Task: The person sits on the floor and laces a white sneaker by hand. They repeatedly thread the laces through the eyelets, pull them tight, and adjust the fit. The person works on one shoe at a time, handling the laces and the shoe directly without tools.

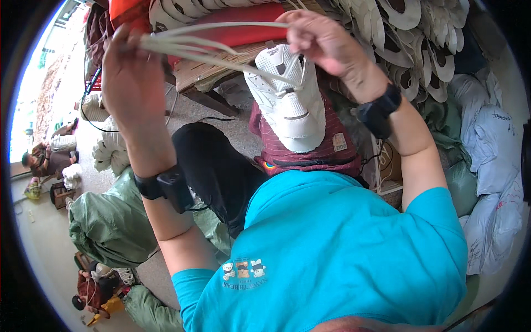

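Observation:
A white sneaker upper (301, 110) rests on a maroon striped cloth over my lap, its toe toward me. A long off-white shoelace (221, 57) runs from the upper's eyelets to the upper left. There my left hand (135, 77) is raised, somewhat blurred, its fingers closed round several strands of lace. Above and to the right of the upper, my right hand (323, 41) pinches another stretch of the same lace, which is pulled almost straight between both hands. Each wrist wears a black strapped device.
Ahead stands a wooden bench (202, 80) with a red sheet. Many white shoe pieces (409, 39) hang at upper right. White sacks (492, 144) line the right side; a green sack (113, 216) lies at left. Two other people sit far left.

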A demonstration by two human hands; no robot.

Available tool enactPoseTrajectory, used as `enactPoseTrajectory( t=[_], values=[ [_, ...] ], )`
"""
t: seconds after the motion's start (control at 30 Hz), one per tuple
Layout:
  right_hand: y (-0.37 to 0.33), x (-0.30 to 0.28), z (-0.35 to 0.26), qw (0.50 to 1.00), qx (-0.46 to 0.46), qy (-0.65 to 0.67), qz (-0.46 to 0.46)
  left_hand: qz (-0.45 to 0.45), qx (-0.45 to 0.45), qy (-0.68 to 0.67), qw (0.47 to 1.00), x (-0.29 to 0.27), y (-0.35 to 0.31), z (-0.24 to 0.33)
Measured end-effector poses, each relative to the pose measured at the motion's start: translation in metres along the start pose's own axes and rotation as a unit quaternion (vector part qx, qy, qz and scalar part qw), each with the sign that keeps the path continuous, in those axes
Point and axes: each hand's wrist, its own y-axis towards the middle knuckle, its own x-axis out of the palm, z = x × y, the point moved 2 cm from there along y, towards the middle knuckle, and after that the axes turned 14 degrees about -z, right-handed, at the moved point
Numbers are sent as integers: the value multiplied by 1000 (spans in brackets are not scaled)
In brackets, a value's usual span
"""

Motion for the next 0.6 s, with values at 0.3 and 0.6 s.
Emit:
enactPoseTrajectory(
  t=[0.3, 0.6],
  values=[
    [-102, -95, -23, 968, 8, 181, 173, 142, -83, -195, 967, -239, -97, 14],
    [-283, -257, -65, 838, -15, 201, 507, 354, -41, -99, 929, -334, -145, 47]
  ],
)
